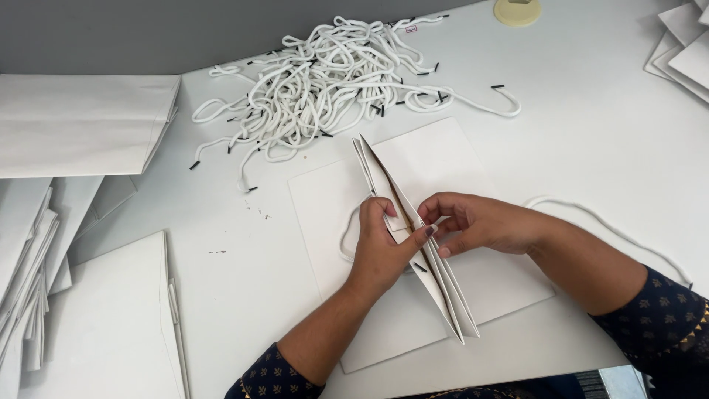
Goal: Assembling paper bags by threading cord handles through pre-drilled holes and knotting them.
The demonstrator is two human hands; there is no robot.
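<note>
**Two hands pinch the rim of a folded white paper bag**

At the white worktable (591, 140) a flat, folded white paper bag (413, 244) lies in the middle, its gusseted top edge standing up in several thin layers that run diagonally from the upper centre toward the near edge. The left hand (382, 247) is closed around that raised edge, thumb on the far side and fingers curled on the near side, pinching the paper layers. The right hand (480, 222) meets it from the other side, its fingertips (441, 214) drawn together against the same layers, touching the left hand's fingers. A short black tip (419, 267) shows just below the fingers, against the paper. A white cord loop (347, 235) curves out from under the left hand and lies on the bag's flat panel.

Behind the bag sits a loose tangled heap of white cord handles with black tips (325, 81). Another white cord (605, 222) trails across the table past the right forearm. To the left are stacks of flat white paper bags (81, 125), more lie at the near left, and a few at the far right corner (683, 44). A round cream-coloured disc (517, 10) sits at the table's far edge.
</note>
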